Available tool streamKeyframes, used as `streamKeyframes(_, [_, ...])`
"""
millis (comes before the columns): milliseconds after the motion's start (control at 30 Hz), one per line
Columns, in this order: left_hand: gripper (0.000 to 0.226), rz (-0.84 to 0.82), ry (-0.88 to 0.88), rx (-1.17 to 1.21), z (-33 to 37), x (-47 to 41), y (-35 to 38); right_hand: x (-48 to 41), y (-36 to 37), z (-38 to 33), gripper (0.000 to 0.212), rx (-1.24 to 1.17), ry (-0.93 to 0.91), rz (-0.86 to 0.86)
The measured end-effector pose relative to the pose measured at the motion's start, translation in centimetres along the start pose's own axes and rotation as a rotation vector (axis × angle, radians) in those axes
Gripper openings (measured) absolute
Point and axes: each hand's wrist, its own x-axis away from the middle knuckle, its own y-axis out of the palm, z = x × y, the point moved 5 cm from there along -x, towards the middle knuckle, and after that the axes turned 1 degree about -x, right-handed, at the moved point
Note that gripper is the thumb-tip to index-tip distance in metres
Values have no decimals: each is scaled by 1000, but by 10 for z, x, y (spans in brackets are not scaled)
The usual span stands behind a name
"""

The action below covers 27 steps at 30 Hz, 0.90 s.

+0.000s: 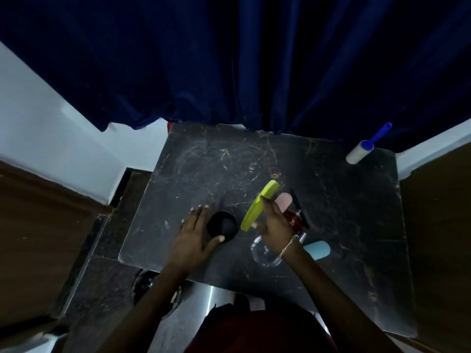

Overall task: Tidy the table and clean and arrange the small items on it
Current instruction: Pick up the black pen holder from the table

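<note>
A dark marble table (pixel 331 200) fills the middle of the view. My left hand (pixel 193 238) rests around a black round cup (pixel 221 226), thumb at its near rim and fingers along its left side. Just right of the cup, my right hand (pixel 274 229) holds a lime-green comb (pixel 258 206) tilted above the table. Behind that hand lie a pink oblong item (pixel 284 201), a thin black stick (pixel 297 202) and a small red bottle (pixel 293 220). A clear glass dish (pixel 262 253) sits under my right wrist, partly hidden. A light blue oblong item (pixel 317 249) lies to its right.
A lint roller (pixel 362 150) with a blue handle lies at the table's far right corner. A dark blue curtain (pixel 229 59) hangs behind the table. Dark cabinets stand to either side. The table's near edge is close to my body.
</note>
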Motion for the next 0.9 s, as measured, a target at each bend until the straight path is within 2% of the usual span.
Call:
streamKeyframes(200, [116,-116,-182,309,-11,3,22,-13,48,-29,87,51,105,-194])
streamKeyframes(367, [107,-80,-175,496,2,-4,26,-23,64,-49,85,-111,172,-269])
streamKeyframes(533, [81,-16,-177,615,3,-17,16,-34,61,-59,70,-128,159,-233])
streamKeyframes(667, [80,-9,-166,658,2,-32,2,-52,56,-69,69,-153,159,-209])
streamKeyframes(900, [81,3,-217,647,-4,-70,-19,-90,46,-84,52,-215,173,-148])
